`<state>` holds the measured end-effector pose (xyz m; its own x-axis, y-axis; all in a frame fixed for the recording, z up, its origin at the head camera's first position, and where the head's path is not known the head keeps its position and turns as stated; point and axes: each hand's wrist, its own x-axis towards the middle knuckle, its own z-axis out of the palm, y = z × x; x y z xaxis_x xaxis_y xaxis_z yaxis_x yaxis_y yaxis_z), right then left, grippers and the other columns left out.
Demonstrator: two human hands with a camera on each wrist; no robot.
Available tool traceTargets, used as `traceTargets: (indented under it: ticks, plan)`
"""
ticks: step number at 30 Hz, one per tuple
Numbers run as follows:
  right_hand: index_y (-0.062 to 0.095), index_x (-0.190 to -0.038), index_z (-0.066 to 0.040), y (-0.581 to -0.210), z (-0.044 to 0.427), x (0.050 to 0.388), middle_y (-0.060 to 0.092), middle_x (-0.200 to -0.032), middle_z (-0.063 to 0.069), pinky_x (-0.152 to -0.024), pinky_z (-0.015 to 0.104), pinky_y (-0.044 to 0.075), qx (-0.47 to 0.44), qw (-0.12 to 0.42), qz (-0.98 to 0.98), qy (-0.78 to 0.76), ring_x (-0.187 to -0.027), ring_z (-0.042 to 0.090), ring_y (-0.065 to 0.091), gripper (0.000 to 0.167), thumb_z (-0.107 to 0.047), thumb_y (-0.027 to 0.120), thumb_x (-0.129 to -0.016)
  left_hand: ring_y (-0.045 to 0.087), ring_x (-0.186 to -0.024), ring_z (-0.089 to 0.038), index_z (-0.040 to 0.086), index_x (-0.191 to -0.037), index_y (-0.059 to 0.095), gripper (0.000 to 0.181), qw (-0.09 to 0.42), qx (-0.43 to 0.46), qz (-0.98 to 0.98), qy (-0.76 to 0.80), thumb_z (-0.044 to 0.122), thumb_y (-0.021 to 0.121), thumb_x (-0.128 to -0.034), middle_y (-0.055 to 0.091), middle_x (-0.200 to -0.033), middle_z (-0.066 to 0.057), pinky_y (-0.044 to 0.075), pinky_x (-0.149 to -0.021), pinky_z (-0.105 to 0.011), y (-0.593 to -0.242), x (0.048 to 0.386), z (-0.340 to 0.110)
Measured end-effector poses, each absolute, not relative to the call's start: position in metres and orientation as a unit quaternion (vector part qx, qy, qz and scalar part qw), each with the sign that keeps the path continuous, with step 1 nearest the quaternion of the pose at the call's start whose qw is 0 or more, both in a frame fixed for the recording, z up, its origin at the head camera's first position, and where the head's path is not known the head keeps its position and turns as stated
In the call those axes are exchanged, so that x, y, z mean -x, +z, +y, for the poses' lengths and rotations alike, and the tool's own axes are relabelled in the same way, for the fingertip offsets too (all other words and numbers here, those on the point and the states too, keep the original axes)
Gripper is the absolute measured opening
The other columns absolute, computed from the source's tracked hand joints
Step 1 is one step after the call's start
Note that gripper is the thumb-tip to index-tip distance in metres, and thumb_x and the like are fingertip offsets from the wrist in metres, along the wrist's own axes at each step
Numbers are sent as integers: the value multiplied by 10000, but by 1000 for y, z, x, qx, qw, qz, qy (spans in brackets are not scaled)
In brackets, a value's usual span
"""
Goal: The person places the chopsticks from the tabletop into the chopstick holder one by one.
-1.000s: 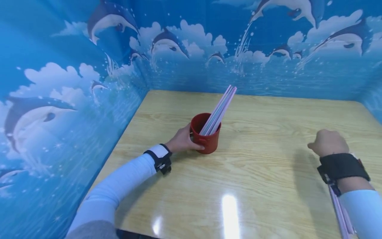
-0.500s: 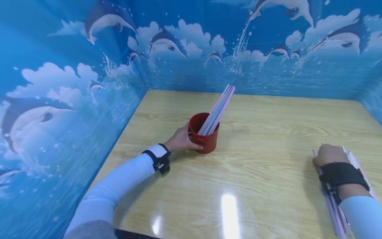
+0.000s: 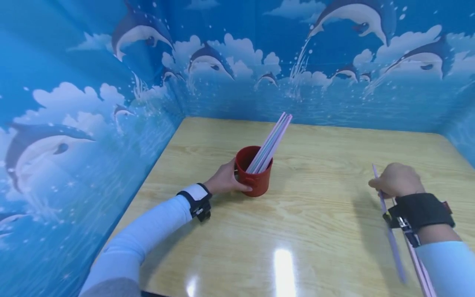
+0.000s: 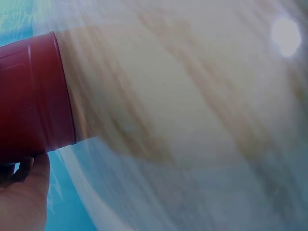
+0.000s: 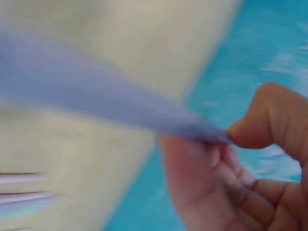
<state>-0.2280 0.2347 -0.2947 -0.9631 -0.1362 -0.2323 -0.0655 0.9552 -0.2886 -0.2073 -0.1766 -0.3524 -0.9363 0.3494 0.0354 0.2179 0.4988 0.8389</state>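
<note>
My left hand point(image 3: 225, 178) grips the side of a small red bucket point(image 3: 258, 184) that stands upright on the table. Several pastel straws point(image 3: 268, 145) lean to the right inside it, their upper ends above the rim. In the left wrist view the bucket's wall point(image 4: 33, 96) fills the left side, with a finger touching it. At the far right my right hand point(image 3: 400, 180) pinches one purple straw point(image 3: 395, 249), raised above the table. The right wrist view has this straw point(image 5: 106, 94), blurred, between thumb and finger. Further straws point(image 3: 420, 264) lie under the right forearm, partly hidden by it.
A wood-grain table point(image 3: 315, 222) spreads under both hands. A blue dolphin-printed backdrop point(image 3: 237, 95) borders it at the back, left and right. Glare spots point(image 3: 283, 272) shine near the front edge.
My right hand came down onto the straws on the right, then moved up and left with one purple straw pinched in it. My left hand still holds the bucket in place.
</note>
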Motion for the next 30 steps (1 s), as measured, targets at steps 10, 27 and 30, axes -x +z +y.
traceTargets:
  ticks: [10,27,30]
  plan:
    - [553,-798,-76,-167,132,209,581,-623,-180,-535,111,471,183,-248,845,-438,-542,-11,578,35,-101,551,-772,388,-1154,-153,214,-1285,247,893,68,-148,863,479,180,769,-561,393,-1285,3,368,-944,-378,-349,205,-177]
    - [503,-752,38,-237,14,215,612,-747,226,-609,200,514,237,-239,688,-643,-632,81,603,33,36,533,-737,409,-1147,-174,162,-1290,253,881,58,-177,860,475,179,762,-571,413,-1265,-14,372,-944,-347,-355,203,-175]
    - [510,-777,35,-266,15,222,621,-750,187,-588,172,507,193,-196,738,-616,-621,47,592,83,-29,549,-740,412,-1149,-183,146,-1292,248,878,59,-187,856,478,172,758,-577,406,-1271,-30,379,-938,-330,-356,203,-175]
